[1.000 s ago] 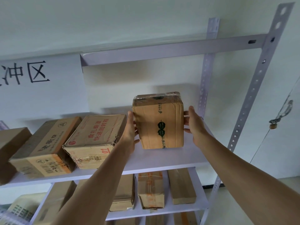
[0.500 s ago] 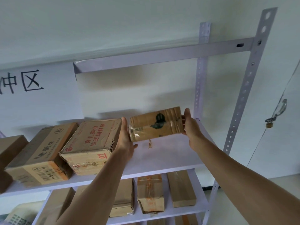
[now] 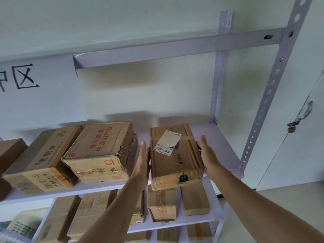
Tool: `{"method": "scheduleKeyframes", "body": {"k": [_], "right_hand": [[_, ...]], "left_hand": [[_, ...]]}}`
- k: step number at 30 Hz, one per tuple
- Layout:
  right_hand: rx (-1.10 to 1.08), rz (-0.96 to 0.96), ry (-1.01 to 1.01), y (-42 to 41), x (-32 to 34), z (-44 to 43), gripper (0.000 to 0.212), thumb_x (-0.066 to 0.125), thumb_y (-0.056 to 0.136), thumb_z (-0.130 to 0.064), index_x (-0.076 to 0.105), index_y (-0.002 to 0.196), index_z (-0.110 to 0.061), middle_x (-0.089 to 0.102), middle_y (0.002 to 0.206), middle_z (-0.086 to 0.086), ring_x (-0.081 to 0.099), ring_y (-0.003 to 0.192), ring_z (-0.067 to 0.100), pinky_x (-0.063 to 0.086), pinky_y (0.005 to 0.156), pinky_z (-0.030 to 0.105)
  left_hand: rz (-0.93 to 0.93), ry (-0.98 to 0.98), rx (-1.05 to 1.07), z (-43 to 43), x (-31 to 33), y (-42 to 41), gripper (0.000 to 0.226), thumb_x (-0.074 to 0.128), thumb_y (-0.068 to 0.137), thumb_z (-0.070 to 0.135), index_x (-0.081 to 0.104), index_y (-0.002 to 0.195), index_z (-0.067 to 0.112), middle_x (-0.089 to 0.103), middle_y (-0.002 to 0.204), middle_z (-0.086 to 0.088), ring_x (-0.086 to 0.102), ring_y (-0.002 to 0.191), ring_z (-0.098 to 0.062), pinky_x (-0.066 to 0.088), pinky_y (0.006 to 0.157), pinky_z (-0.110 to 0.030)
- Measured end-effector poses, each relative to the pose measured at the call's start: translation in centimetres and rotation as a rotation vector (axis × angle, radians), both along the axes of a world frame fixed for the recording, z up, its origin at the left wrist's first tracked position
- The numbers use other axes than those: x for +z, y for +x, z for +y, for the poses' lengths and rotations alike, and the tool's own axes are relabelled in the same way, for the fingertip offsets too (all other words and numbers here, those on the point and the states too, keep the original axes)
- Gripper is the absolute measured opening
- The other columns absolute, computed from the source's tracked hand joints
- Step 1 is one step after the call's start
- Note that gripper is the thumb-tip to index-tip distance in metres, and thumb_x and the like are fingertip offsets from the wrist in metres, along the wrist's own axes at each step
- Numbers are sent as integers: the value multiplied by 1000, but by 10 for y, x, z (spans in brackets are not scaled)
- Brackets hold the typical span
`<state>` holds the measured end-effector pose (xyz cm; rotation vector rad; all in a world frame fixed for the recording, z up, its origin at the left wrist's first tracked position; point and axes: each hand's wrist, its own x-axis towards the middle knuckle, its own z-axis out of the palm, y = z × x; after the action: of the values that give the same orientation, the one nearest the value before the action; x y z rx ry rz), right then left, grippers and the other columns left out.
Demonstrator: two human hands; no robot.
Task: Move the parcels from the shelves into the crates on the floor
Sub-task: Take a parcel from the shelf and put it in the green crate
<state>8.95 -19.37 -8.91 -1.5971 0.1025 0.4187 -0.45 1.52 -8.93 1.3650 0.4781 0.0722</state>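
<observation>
A flat brown cardboard parcel (image 3: pixel 173 155) with a white shipping label on top is held level between my two hands, its front end past the edge of the upper white shelf (image 3: pixel 219 142). My left hand (image 3: pixel 142 161) presses flat against its left side, fingers straight. On the right side, my right hand (image 3: pixel 207 155) presses with straight fingers. No crate is clearly in view.
Two larger cardboard boxes, one with red print (image 3: pixel 101 151) and one with orange stripes (image 3: pixel 42 160), sit left of the parcel on the same shelf. Several parcels (image 3: pixel 162 206) lie on the lower shelf. A perforated metal upright (image 3: pixel 268 97) and a padlocked door (image 3: pixel 298 120) stand to the right.
The parcel stood upright on the shelf, was tipped forward, and now lies flat with its label side up, lower and nearer to me. Both hands stayed on its sides.
</observation>
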Motion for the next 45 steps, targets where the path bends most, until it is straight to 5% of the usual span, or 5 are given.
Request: {"method": "scheduleKeyframes", "body": {"k": [6,14,29,36,45], "right_hand": [[-9,-124,35,-17,2,6,86,20,101,-72,44,161,-14,49,163,12,44,152,31,34,126,54],[-4,-378,114,-27,19,2,70,22,104,-55,27,166,-25,29,174,-5,26,161,18,19,130,39],[128,-424,263,-60,55,-9,84,28,93,-64,34,165,-21,39,170,5,36,157,28,29,128,58],[205,-421,292,-104,85,15,87,31,91,-72,41,162,-24,43,167,6,40,155,32,31,126,62],[260,-394,308,-208,100,85,84,39,87,-79,44,160,-36,49,163,-7,41,155,23,29,128,57]], "left_hand": [[-125,-59,0,-20,-1,-4,76,18,106,70,70,133,21,80,122,-12,78,113,-30,66,91,-40],[-355,16,37,-32,19,-8,77,26,97,61,43,159,18,65,146,-15,68,130,-30,65,93,-35],[-441,194,238,-56,64,-70,71,24,102,62,46,159,26,67,146,13,61,138,-6,49,119,-34],[-521,248,293,-37,85,-126,71,20,110,54,45,157,7,59,151,-12,54,145,-30,41,122,-58],[-560,159,325,25,90,-247,59,10,119,42,46,158,16,63,150,-7,62,138,-26,55,110,-34]]}}
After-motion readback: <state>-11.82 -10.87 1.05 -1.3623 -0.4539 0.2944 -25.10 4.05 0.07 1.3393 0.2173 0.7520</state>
